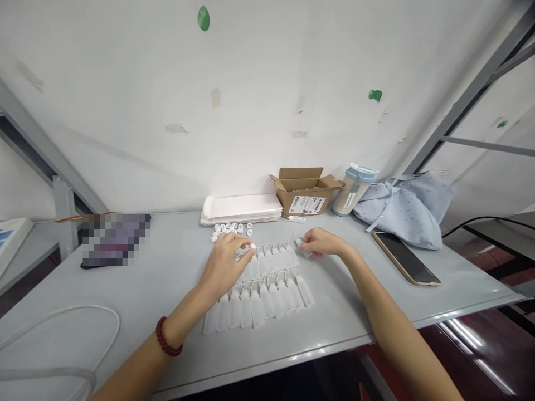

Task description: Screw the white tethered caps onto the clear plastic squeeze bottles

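Between the thumb and forefinger of my left hand (pixel 228 259) is a small white cap (pixel 253 246). That hand is over the left end of the back row of bottles (pixel 276 259) and hides part of it. My right hand (pixel 320 243) pinches a translucent white plastic bottle (pixel 300 245), right of the same row; a thin curved strand shows at its top. Closer to me lies a front row of similar bottles (pixel 246 309), side by side, with thin curved strands at their necks. Several loose white caps (pixel 240 228) are scattered just beyond my left hand.
Behind the caps lies a stack of white trays (pixel 242 207). Beside it are an open cardboard box (pixel 305 192), a tumbler (pixel 350 192) and a light blue cloth bag (pixel 403 209). A phone (pixel 407 259) lies right; a dark pouch (pixel 115 239) and a white cable (pixel 112 320) left.
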### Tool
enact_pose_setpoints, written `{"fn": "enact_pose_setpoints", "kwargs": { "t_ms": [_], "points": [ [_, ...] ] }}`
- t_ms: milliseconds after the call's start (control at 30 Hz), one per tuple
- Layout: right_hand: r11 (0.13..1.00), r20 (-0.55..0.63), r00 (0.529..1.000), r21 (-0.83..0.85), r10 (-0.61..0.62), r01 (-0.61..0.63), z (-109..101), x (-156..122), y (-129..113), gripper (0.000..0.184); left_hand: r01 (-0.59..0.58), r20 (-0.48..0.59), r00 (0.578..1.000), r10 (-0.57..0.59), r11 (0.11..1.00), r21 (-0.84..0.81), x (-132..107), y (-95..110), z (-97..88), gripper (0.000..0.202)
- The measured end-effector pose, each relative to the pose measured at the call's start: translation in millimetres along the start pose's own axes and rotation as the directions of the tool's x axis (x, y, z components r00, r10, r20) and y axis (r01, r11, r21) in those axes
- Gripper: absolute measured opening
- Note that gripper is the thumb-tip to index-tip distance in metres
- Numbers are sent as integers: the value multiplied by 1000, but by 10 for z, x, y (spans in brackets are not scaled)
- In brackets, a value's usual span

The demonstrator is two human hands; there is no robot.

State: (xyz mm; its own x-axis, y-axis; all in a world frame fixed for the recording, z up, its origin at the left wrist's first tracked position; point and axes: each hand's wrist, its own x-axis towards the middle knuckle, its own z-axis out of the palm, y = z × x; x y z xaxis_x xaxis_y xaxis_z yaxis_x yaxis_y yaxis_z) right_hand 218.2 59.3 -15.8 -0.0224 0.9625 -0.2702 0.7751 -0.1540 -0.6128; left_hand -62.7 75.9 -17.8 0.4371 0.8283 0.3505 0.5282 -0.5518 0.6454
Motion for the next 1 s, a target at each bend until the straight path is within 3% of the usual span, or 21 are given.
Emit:
{"fn": "enact_pose_setpoints", "kwargs": {
  "t_ms": [100, 233, 467, 667, 733, 900, 1000],
  "points": [
    [993, -166, 982, 53, -93, 103, 77, 1, -89, 12, 46, 12, 999, -45, 997, -58, 9, 52, -14, 17],
    [932, -477, 827, 42, -298, 360, 313, -11, -288, 14, 116, 46, 993, -108, 972, -205, 16, 145, -29, 18],
    [782, -510, 609, -248, -608, 572, 744, -80, -496, 12, 154, 17, 987, -159, 920, -359, -16, 197, -26, 23],
    [632, -570, 356, -409, -740, 658, 824, -101, -545, 10, 236, 97, 972, -215, 850, -471, 12, 165, -64, 24],
    [580, -554, 298, -446, -777, 682, 822, -100, -547, 11, 255, 140, 967, -213, 828, -500, 17, 166, -94, 24],
    [542, -547, 269, -432, -793, 721, 824, -124, -550, 12, 227, 186, 971, -153, 834, -502, 5, 175, -150, 22],
    [560, -554, 300, -392, -777, 730, 836, -140, -548, 12, 145, 153, 984, -89, 898, -414, -6, 161, -152, 20]
  ]
}}
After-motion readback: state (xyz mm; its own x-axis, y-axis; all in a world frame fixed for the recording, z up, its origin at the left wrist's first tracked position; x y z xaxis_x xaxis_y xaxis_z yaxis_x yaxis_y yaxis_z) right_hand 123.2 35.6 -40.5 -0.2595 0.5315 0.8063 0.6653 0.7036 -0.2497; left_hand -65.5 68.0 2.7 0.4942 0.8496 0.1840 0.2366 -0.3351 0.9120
